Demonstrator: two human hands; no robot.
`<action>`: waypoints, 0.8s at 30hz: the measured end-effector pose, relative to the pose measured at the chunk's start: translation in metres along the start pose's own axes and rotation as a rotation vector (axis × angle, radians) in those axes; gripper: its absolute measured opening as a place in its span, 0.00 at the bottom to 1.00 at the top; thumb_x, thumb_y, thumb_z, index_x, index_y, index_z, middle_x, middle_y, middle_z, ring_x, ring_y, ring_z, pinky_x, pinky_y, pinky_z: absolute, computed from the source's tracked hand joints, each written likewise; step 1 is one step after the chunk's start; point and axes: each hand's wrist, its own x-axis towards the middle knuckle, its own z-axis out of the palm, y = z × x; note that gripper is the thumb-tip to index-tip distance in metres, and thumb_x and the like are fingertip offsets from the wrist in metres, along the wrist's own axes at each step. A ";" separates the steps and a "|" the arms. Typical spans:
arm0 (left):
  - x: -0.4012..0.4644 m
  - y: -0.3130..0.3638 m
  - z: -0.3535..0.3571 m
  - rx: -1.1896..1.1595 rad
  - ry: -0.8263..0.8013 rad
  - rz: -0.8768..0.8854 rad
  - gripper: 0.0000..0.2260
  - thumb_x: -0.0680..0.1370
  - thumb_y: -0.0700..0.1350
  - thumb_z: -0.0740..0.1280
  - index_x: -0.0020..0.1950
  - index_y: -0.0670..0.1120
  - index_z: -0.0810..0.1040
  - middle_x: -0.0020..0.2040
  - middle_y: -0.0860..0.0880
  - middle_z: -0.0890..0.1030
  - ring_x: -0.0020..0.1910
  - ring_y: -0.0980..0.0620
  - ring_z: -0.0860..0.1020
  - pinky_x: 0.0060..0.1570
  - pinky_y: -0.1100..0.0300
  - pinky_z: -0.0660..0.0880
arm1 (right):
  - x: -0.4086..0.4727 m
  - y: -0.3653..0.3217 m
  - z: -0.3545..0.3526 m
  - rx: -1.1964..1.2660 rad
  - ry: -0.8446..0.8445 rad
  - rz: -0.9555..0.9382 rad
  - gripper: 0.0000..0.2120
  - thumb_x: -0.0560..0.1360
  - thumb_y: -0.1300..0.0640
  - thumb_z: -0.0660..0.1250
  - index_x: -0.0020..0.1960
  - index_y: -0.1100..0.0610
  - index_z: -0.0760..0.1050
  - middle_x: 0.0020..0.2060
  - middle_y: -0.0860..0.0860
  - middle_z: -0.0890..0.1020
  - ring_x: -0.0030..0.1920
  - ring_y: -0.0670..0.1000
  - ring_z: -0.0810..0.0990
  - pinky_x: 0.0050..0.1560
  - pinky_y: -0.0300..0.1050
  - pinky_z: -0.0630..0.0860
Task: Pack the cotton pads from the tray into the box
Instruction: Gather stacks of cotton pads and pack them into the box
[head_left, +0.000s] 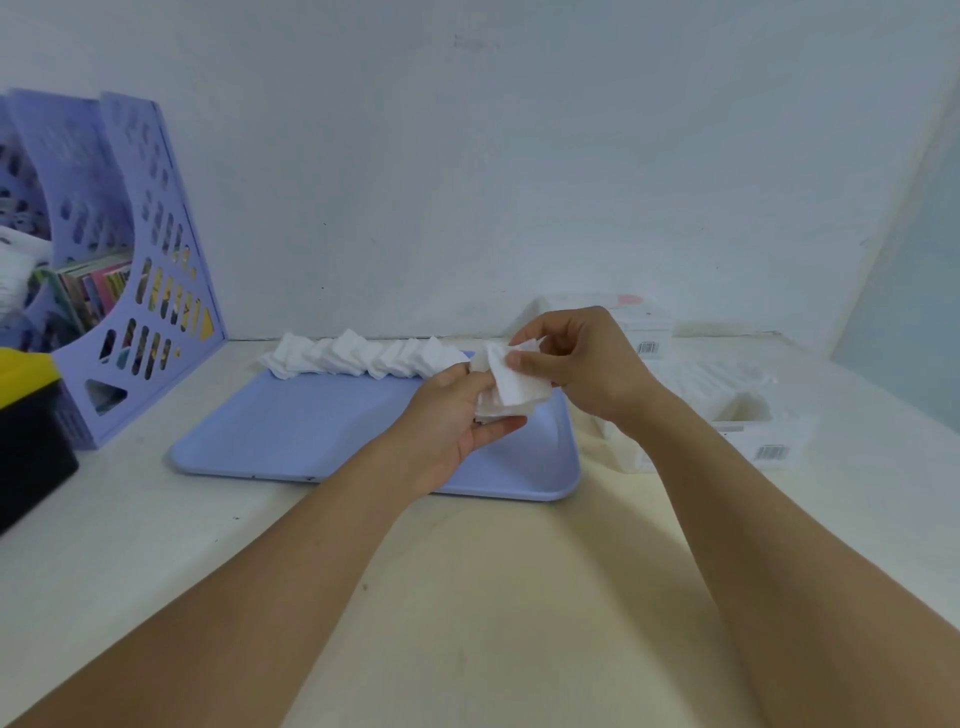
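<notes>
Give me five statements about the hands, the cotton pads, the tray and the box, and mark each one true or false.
1. Both hands hold a small bunch of cotton pads above the tray. True.
2. The tray is red. False: it is light blue.
3. A row of cotton pads lies along the tray's far edge. True.
4. The open box sits left of the tray. False: it sits to the right.
5. The left hand rests flat on the table. False: it grips pads, as does the right hand.
</notes>
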 end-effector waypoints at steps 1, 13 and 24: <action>0.000 0.000 0.000 0.000 0.001 -0.002 0.14 0.83 0.41 0.63 0.68 0.42 0.76 0.63 0.44 0.82 0.61 0.47 0.81 0.54 0.52 0.82 | 0.000 0.001 0.000 -0.016 0.002 -0.007 0.04 0.74 0.61 0.76 0.46 0.61 0.83 0.24 0.48 0.71 0.30 0.51 0.70 0.37 0.48 0.71; -0.001 -0.004 0.013 -0.107 0.002 -0.086 0.16 0.85 0.53 0.56 0.65 0.49 0.79 0.61 0.46 0.84 0.63 0.47 0.80 0.65 0.44 0.75 | -0.008 -0.023 0.047 0.213 0.033 0.395 0.21 0.81 0.56 0.61 0.73 0.46 0.69 0.61 0.51 0.77 0.58 0.50 0.79 0.61 0.45 0.75; -0.006 0.010 -0.007 -0.526 -0.086 -0.201 0.14 0.83 0.43 0.56 0.53 0.41 0.80 0.44 0.44 0.83 0.39 0.46 0.82 0.47 0.53 0.78 | -0.015 -0.016 0.031 -0.085 -0.109 -0.216 0.36 0.74 0.46 0.75 0.78 0.43 0.63 0.78 0.41 0.62 0.77 0.36 0.57 0.74 0.31 0.58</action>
